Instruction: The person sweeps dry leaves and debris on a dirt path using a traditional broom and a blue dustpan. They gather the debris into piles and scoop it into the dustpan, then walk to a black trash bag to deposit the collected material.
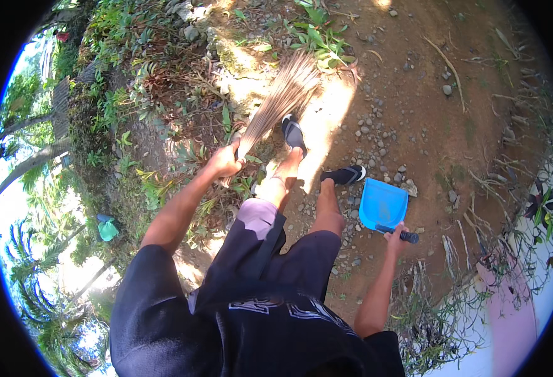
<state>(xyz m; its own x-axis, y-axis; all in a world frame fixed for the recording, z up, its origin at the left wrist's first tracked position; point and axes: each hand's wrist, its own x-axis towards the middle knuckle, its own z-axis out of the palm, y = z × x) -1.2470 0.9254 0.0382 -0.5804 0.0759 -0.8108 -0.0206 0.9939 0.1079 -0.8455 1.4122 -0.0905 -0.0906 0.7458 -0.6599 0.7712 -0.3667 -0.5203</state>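
Observation:
My left hand (226,161) grips the bound end of a stick broom (281,92) made of thin brown ribs. Its bristles fan away from me, past my left foot, to a leafy green plant (321,40) at the top of the view. On my other side, my right hand (397,238) is closed around the black handle of a blue plastic dustpan (383,203). The pan's wide edge points away from me, just beyond my right shoe (344,175). A little dirt shows on its floor. Whether the pan touches the ground I cannot tell.
Loose pebbles (375,113) dot the bare brown soil (413,108), where a dry twig (448,70) lies. Low plants (158,94) and stones border the left. Thin-leaved plants (427,330) grow along a pale wall (512,306) at lower right. A green object (107,230) sits farther left.

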